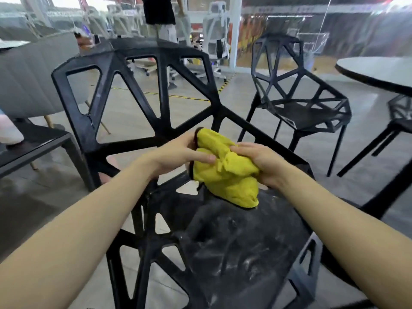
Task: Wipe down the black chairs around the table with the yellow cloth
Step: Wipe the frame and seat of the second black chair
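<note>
A bunched yellow cloth (225, 172) with a dark edge hangs above the seat of the nearest black lattice chair (142, 85). My left hand (178, 156) grips its left side, thumb across the fabric. My right hand (260, 162) holds its right side, fingers curled into the folds. The chair's seat (234, 246) below the cloth shows whitish dusty smears. A second black lattice chair (298, 101) stands to the right, and part of a third black chair (399, 114) sits under the round table (379, 72).
A grey upholstered chair (29, 81) and a dark bench (33, 146) stand at the left. A person (160, 16) stands at the back among white office chairs (215, 39). Yellow-black tape (178, 97) marks the floor.
</note>
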`<state>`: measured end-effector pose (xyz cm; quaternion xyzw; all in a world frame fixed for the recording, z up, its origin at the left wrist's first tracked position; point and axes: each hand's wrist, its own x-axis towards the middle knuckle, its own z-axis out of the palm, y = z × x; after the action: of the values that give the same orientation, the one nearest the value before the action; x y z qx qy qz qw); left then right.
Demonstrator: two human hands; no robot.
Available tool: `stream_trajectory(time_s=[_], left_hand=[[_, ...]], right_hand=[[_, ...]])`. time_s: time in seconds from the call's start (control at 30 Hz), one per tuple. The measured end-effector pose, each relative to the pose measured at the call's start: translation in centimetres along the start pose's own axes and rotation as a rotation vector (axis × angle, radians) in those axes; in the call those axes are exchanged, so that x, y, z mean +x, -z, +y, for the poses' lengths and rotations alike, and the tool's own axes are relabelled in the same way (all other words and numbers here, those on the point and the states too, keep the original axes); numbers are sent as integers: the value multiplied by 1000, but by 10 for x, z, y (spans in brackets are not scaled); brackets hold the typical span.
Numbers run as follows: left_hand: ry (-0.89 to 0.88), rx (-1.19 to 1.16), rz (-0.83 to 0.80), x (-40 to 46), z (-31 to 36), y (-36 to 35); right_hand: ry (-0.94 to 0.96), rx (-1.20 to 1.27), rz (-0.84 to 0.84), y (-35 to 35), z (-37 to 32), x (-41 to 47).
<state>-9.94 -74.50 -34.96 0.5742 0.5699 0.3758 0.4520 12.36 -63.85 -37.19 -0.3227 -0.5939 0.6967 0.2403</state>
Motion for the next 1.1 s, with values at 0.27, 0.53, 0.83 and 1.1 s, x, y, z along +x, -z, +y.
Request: stream_trajectory(time_s=[0.27,0.53,0.83,1.1], left_hand=[[233,-62,384,37,-13,-41],[170,510,328,66,-31,20],[5,1495,514,78,-73,63],[108,1514,470,78,-66,56]], right_hand=[[4,6,-175,18,31,-32],[-26,-645,528,19,-29,18],[452,-962,798,-13,-86,128],[182,-1137,258,-38,55,151]])
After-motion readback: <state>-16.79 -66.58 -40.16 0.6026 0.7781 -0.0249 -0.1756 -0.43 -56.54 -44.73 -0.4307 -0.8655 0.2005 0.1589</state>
